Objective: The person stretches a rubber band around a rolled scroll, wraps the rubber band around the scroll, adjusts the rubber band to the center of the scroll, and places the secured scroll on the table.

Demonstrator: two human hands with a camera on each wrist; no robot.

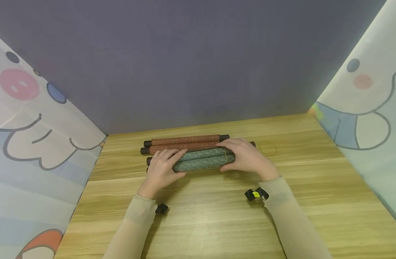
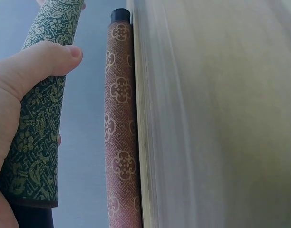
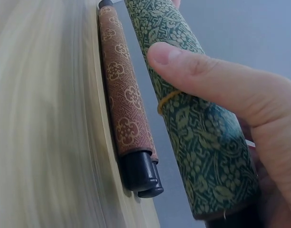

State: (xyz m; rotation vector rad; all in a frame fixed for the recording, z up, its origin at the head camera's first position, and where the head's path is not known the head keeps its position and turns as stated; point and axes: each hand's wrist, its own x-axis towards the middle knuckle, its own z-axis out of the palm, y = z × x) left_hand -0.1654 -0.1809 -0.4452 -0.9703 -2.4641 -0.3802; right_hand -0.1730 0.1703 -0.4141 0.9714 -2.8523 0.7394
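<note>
A green patterned scroll (image 1: 202,163) with dark end knobs runs crosswise in front of me, its two rolls side by side. My left hand (image 1: 162,169) grips its left end, the thumb lying along the near roll. The right end is held by my right hand (image 1: 250,158), with the thumb (image 3: 183,61) pressed on the cloth beside a thin yellow rubber band (image 3: 169,99) looped round the scroll. In both wrist views the green scroll is raised above the table. Just behind it, a reddish-brown scroll (image 1: 185,140) with black knobs lies on the tabletop.
The wood-grain table (image 1: 201,223) ends at a grey panel (image 1: 198,72) at the back. Cartoon-printed sheets (image 1: 19,144) border it left and right. A second thin rubber band (image 1: 268,148) lies right of the scrolls.
</note>
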